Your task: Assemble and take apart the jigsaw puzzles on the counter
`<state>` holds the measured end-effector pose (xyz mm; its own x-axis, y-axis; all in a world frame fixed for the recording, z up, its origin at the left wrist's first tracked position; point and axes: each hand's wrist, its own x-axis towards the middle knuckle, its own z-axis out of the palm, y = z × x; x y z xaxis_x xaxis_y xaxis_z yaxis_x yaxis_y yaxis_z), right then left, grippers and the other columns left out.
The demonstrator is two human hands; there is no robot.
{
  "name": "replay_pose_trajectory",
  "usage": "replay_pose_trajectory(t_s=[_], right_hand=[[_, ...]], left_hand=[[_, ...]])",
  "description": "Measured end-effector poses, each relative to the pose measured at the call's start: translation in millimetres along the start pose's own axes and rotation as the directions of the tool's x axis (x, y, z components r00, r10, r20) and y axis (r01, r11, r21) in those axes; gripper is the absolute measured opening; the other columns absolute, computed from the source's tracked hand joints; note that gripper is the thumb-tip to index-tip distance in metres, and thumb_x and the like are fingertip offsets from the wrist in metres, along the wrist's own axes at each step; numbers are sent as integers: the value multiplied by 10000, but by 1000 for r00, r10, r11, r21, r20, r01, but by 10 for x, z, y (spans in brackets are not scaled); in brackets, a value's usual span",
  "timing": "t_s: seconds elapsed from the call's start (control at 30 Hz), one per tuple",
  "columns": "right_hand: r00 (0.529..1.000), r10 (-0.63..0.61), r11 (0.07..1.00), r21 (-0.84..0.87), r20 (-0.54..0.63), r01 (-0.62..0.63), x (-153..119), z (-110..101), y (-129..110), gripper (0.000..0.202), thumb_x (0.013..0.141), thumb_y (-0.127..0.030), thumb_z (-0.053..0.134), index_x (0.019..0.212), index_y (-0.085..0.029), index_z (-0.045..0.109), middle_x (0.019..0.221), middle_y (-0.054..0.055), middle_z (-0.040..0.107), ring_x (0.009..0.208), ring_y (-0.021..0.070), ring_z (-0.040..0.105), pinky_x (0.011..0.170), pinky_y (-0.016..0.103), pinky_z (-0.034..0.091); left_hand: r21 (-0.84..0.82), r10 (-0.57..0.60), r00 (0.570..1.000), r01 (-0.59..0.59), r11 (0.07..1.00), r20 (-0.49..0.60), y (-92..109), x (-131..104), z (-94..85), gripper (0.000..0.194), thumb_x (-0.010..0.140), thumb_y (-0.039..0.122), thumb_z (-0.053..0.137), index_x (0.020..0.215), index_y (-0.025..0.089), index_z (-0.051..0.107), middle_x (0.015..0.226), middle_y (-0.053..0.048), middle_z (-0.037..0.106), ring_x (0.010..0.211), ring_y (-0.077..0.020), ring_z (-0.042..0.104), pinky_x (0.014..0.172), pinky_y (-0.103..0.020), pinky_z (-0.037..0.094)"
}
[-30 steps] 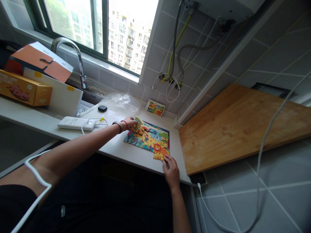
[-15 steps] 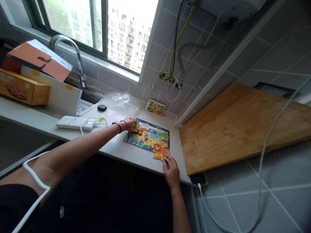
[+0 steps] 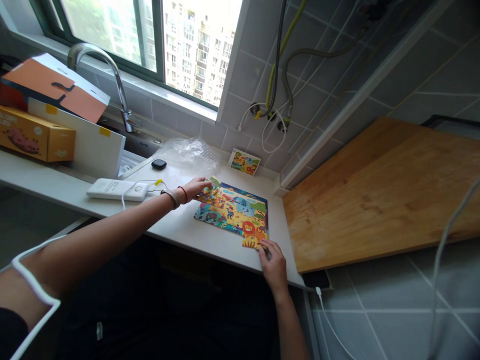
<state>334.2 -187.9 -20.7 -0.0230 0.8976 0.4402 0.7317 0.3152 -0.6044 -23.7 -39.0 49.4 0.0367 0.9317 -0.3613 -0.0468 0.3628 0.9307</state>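
At the left end of the jigsaw puzzle [image 3: 234, 212], my left hand [image 3: 198, 187] is closed on puzzle pieces [image 3: 214, 182], which overlap the puzzle's upper left corner. How many pieces it grips I cannot make out. The puzzle lies flat on the counter and shows a blue elephant, trees and animals on yellow ground, with a dark blue edge. Joined lion pieces [image 3: 248, 233] overlap its lower right corner and stick out toward me. My right hand [image 3: 273, 262] pinches the near right edge of these lion pieces with thumb and fingers.
A small picture card [image 3: 244, 162] leans on the tiled wall behind the puzzle. Crumpled clear plastic [image 3: 191, 154], a black case [image 3: 159, 164] and a white power bank with cables [image 3: 116, 189] lie to the left. Boxes [image 3: 56, 142] stand by the sink; a wooden board [image 3: 375, 200] is on the right.
My left hand has shifted slightly with its pieces, which sit closer to the puzzle's upper left corner. My right hand stays at the lion pieces. The whole view has swung a little.
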Motion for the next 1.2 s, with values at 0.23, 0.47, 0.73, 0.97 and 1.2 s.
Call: replay_pose_trajectory(t_s=[0.23,0.47,0.73,0.97,1.2], right_hand=[[960,228,869,411,164,-277,720,101,-260,329,869,-482,656,1003,-206,773,1046,105,772,975,279,708,869,432,585],[857,200,402,758,475,-514,1556,539,-286,292,757,-509,765,790,-219,750,1162,80,763,1018,270,716,821,385,590],[853,155,404,756,499,-515,1707,795,-82,390,833,-521,721,1083,-230,790,1115,80,776,1000,258,711,848,376,582],[896,201,480,757,396,-442,1624,869,-76,346,859,-464,727,1128,-255,787,1174,53,754,995,226,692,869,363,576],[914,248,357,847,322,-395,1640,809,-83,302,799,-449,787,1000,-223,812,1092,66,767,963,219,695,769,332,596]], left_hand=[[-23,56,967,-52,998,250,39,-172,476,387,667,362,803,951,205,591,825,-3,701,558,-131,652,476,-227,543],[-89,152,919,-128,988,365,-56,56,811,451,642,389,843,945,209,563,800,3,692,581,-122,657,504,-213,539],[-10,249,872,-270,963,421,-243,517,810,342,702,416,785,869,217,562,788,14,663,696,-133,646,580,-202,518],[51,293,847,-350,935,443,-372,589,677,307,772,433,743,927,216,589,944,-40,682,851,-167,660,698,-239,548],[113,264,916,-309,944,302,-191,524,532,405,763,494,757,983,217,561,912,-23,691,736,-143,653,631,-237,555]])
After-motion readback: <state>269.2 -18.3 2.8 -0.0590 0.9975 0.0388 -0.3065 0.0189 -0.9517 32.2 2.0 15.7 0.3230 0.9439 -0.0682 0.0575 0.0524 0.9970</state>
